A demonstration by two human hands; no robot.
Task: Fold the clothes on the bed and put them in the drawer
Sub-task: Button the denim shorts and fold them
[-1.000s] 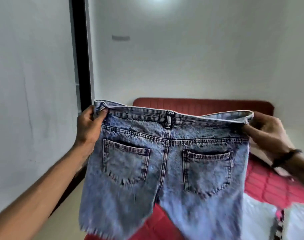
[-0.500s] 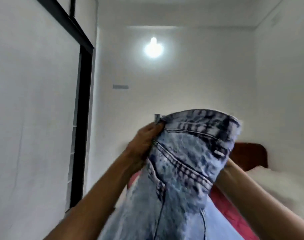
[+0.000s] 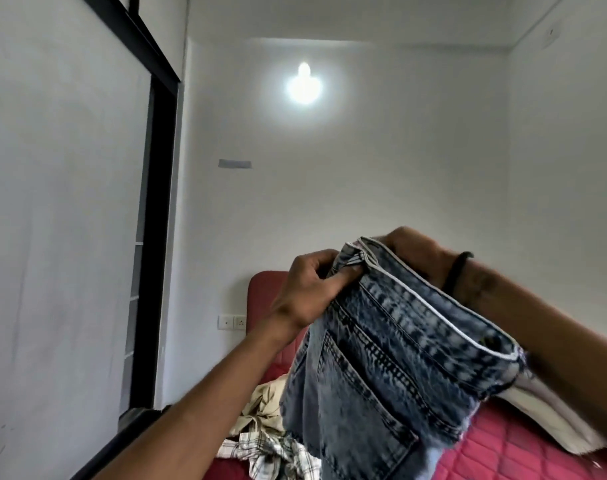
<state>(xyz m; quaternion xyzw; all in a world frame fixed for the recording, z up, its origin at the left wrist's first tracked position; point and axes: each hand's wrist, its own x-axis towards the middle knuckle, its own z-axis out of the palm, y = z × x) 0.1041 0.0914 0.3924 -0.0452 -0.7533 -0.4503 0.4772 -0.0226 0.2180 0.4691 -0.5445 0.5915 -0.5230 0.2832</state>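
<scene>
**A:** What are the hands doing?

**B:** The left hand (image 3: 312,289) pinches one end of the waistband of the denim shorts (image 3: 381,368), thumb pressed on the seam. The right hand (image 3: 411,252) sits behind the same end, fingers hidden by the cloth, so I cannot tell its grip.

**A:** Where are the shorts?

**B:** Held up in the air above the red bed (image 3: 509,445), folded in half lengthwise. The waistband slants from the hands down toward the right; the legs hang below. Both hands meet at the upper end, so laying it flat likely means lowering straight down.

**A:** Anything else?

**B:** A checked shirt (image 3: 271,452) lies crumpled on the bed.
</scene>
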